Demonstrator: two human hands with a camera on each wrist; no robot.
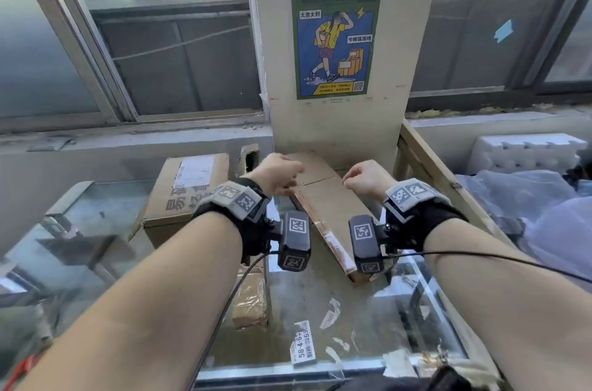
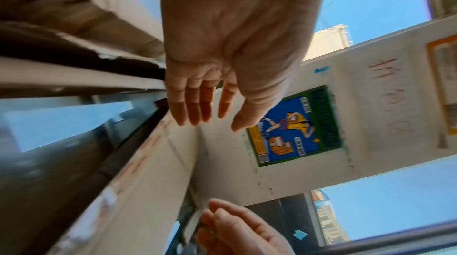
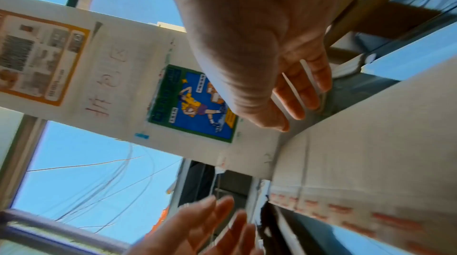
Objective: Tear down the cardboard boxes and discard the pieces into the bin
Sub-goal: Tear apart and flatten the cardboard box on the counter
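Note:
A long flat cardboard box (image 1: 326, 201) with reddish printed tape along its edge lies on the glass table (image 1: 320, 310), its far end against the pillar. My left hand (image 1: 285, 176) hovers over the box's left far edge and my right hand (image 1: 358, 179) over its right far edge. Neither hand holds anything. In the left wrist view the left hand (image 2: 197, 108) has relaxed, nearly straight fingers above the box (image 2: 148, 171). The right wrist view shows the right hand (image 3: 296, 93) likewise relaxed beside the box (image 3: 358, 151). No bin is in view.
A bigger labelled cardboard box (image 1: 189, 195) stands left of the long one. A small taped box (image 1: 250, 301) lies near the table's middle. A wooden frame (image 1: 432, 172), white foam (image 1: 525, 153) and plastic bags (image 1: 544, 224) crowd the right. The pillar carries a poster (image 1: 336, 31).

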